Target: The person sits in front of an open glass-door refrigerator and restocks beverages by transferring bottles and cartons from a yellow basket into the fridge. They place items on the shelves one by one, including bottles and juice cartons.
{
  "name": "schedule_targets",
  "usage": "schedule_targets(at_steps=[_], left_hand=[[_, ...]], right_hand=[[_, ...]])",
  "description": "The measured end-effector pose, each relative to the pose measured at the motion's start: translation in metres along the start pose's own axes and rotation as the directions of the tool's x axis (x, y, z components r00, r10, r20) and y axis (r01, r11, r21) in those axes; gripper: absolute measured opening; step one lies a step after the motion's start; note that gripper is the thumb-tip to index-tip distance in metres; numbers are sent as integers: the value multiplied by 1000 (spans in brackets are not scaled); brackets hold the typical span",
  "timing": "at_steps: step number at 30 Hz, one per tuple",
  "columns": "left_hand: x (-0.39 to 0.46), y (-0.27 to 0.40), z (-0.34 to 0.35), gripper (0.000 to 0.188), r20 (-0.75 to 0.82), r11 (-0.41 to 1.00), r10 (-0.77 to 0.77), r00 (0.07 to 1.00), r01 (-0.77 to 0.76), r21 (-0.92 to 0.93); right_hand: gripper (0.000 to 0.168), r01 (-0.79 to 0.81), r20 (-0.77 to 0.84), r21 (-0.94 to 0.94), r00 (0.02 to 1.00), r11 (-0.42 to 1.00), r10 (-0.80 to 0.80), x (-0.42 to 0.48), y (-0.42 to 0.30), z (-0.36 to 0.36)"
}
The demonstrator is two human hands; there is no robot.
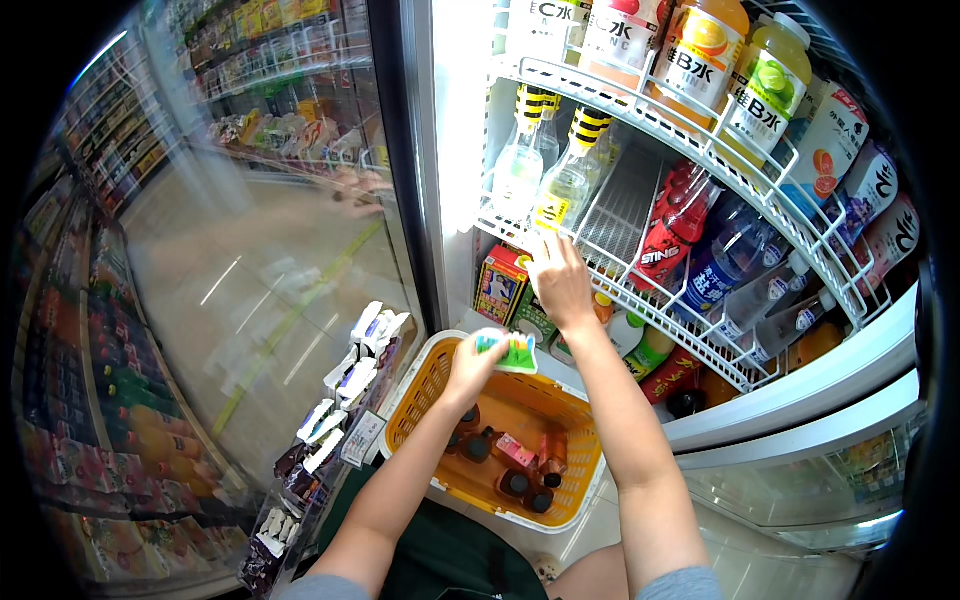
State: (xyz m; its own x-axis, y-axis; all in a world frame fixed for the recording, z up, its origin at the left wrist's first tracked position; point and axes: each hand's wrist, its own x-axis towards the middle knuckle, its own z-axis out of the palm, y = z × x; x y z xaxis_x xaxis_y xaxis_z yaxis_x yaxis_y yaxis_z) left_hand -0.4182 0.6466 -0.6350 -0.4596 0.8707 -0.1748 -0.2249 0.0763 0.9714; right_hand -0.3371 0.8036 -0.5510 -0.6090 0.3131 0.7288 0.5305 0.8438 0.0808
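Observation:
My right hand [559,281] is at the front rail of a white wire fridge shelf [645,304], at the foot of a clear glass bottle with a yellow-and-black striped neck [562,187]; whether the fingers grip the bottle or only touch it, I cannot tell. In my left hand [469,367] is a small green-and-white packet [517,352], held over an orange plastic basket [409,405]. Several dark-capped bottles [476,448] lie in the basket with a pink carton [515,450]. Red bottles [675,225] stand farther right on the same shelf.
An upper wire shelf [630,90] holds large drink bottles [694,60]. Below are cartons [501,285] and more bottles. The glass fridge door [300,187] stands at the left, reflecting store shelves. A rack of wrapped snacks [360,375] is beside the basket; the white fridge frame [802,382] curves at right.

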Motion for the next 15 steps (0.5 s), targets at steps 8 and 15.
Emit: schedule_targets(at_steps=[8, 15], left_hand=[[-53, -56, -31, 28, 81, 970, -238, 968, 241, -21], [-60, -85, -31, 23, 47, 979, -174, 984, 178, -102]], right_hand=[[7, -13, -93, 52, 996, 999, 18, 6, 3, 11], [8, -285, -94, 316, 939, 905, 329, 18, -6, 11]])
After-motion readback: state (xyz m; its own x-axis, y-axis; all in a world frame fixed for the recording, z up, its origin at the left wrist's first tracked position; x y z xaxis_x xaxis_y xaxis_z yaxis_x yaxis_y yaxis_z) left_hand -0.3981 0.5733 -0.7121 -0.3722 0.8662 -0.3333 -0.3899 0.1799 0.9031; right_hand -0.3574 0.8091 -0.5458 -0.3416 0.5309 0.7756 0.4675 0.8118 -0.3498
